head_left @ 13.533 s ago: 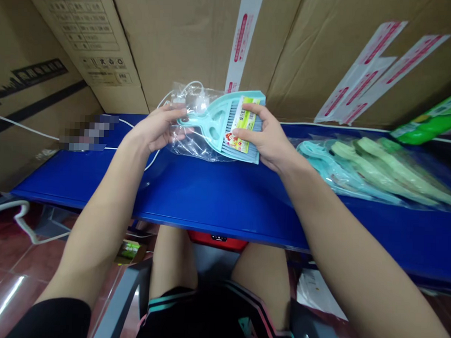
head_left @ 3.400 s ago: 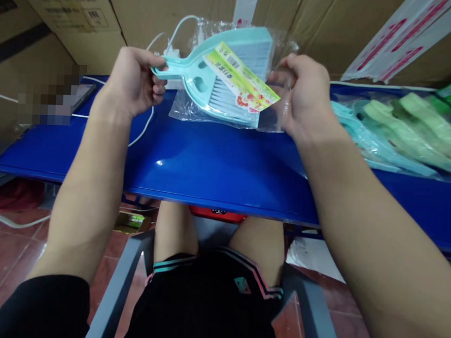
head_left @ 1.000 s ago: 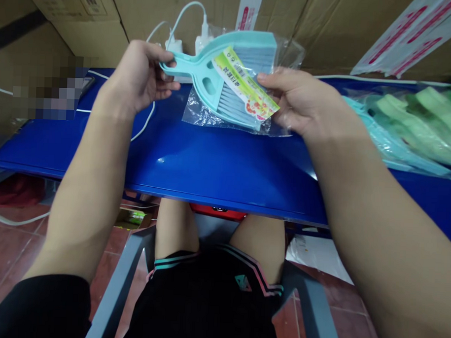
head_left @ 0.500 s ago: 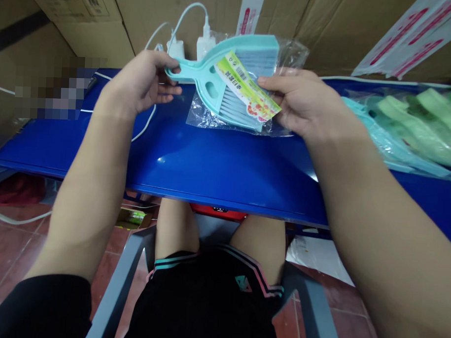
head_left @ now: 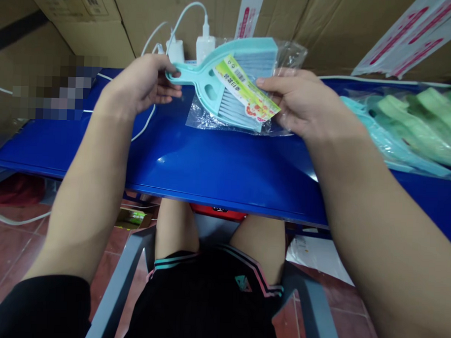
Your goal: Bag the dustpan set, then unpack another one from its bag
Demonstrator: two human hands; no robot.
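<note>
hands are meeting at the far edge of a blue table point(head_left: 218, 164) in the head view, the only one we are getting. our left hand point(head_left: 139, 84) is closing round the handle of a teal dustpan-and-brush set point(head_left: 199, 75). thumb and fingers are wrapping the handle, and the hand is holding the set lifted and tilted, handle to the left and wide end to the far right. our right hand point(head_left: 305, 105) is pinching the right side of a clear plastic bag point(head_left: 203, 118). its fingertips are also touching a yellow-green paper label point(head_left: 246, 88) that is lying slantwise across the bristles. the wide end is appearing to sit inside the film, while the handle and neck are sticking out bare to the left. the bag's near edge is drooping onto the table.

we are judging the step in hand to be the sliding of set and bag against each other, with the set part in and part out. which way it is going we cannot tell from this picture. as we are reading it, the next move is calling for a steady hold on the handle. it is also calling for the film being held open on the right, and for the label staying flat rather than creasing or slipping.

two white chargers point(head_left: 205, 42) are standing just behind the set with their cables. a pile of bagged sets point(head_left: 408, 126) is lying to the right on the table, apart from the hands. cardboard boxes point(head_left: 171, 19) are rising along the far side.
</note>
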